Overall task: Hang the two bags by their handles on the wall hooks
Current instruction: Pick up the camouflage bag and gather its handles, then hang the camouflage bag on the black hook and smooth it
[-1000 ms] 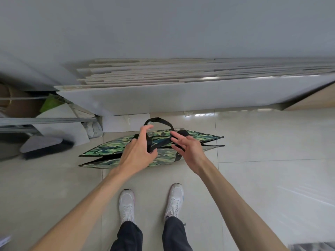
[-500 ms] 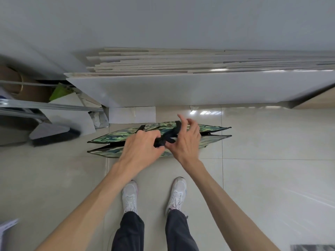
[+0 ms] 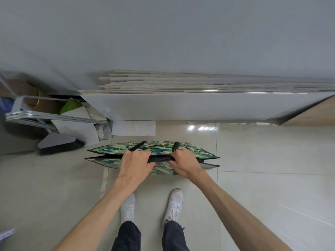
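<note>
A green camouflage bag [image 3: 192, 152] with black handles hangs above the tiled floor in front of me, seen from above with its top edge toward me. Both hands grip the black handle strap [image 3: 159, 159] between them. My left hand [image 3: 135, 164] is closed on its left part, and my right hand [image 3: 184, 163] on its right part. I see only this one bag. No wall hooks are in view.
Large tiles [image 3: 199, 104] lean in a stack against the grey wall [image 3: 163, 33] just beyond the bag. At the left stand a metal ladder [image 3: 50, 116], a dustpan [image 3: 58, 141] and scraps. My white shoes [image 3: 174, 203] are below the bag.
Both hands have closed on the handle and moved apart along it. The bag has risen from the floor and my view has lifted with it.
</note>
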